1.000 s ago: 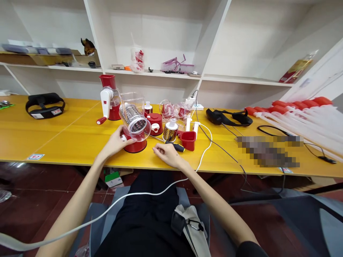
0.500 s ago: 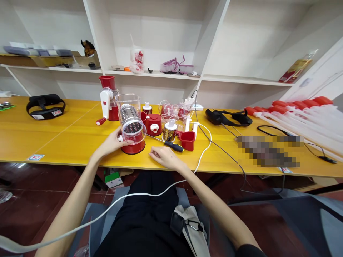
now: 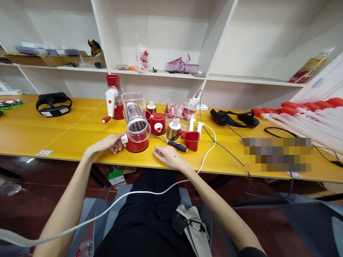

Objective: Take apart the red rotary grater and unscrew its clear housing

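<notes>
At the table's front, my left hand [image 3: 114, 143] is closed at the white knob [image 3: 124, 138] on the side of a red grater base [image 3: 137, 143]. The base stands upright and carries a clear plastic housing [image 3: 134, 98] with a metal grater drum [image 3: 135, 116] inside. My right hand [image 3: 167, 156] rests on the table with its fingers curled in, apart from the grater and holding nothing visible. Just beyond it lies a screwdriver [image 3: 177, 146] with a black and yellow handle, beside a red hopper [image 3: 191, 141] and another grater drum [image 3: 173, 130].
A whole rotary grater [image 3: 114, 96] with a crank stands behind to the left. Another red base [image 3: 157, 124] is near the middle. A white cable [image 3: 211, 150] runs across the table and my lap. Black headsets [image 3: 54, 104] lie left and right. Red-capped plastic items line the right.
My left hand has shifted from around the grater's base to its white side knob. The grater now stands a little more upright. My right hand stays on the table.
</notes>
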### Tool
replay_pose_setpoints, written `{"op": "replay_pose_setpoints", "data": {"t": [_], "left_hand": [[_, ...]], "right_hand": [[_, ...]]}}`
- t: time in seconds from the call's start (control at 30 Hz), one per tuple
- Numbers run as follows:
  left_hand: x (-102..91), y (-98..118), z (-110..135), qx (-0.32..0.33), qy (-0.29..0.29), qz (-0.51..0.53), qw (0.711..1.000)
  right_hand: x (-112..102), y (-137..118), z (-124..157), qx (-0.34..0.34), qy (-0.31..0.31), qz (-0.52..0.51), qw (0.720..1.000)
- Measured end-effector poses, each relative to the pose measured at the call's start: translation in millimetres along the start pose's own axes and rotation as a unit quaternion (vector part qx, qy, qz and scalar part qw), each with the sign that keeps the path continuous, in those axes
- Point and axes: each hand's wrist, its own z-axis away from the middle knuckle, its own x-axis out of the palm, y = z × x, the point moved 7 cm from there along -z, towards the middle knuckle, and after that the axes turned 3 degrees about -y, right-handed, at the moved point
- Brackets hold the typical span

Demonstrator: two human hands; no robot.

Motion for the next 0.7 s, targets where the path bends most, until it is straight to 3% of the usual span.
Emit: {"op": "replay_pose_setpoints", "data": {"t": [0.27,0.37,0.53,0.7], "left_hand": [[32.5,-9.4,-6.7,0.006,0.038,0.118,0.992],[42.4,-5.1,-12.4,0.010,0.038,0.115,0.993],[48.5,-1.6,-16.1,0.042,0.048,0.097,0.993],[43.4,-0.9,-13.3,0.065,0.083,0.082,0.991]], "right_hand": [[-3.8,2.6,2.1,-0.037,0.063,-0.040,0.997],[-9.8,3.8,3.5,-0.045,0.130,-0.064,0.988],[-29.5,-6.6,13.4,-0.097,0.273,-0.111,0.951],[-24.3,-17.6,11.9,-0.104,0.222,-0.039,0.969]]}}
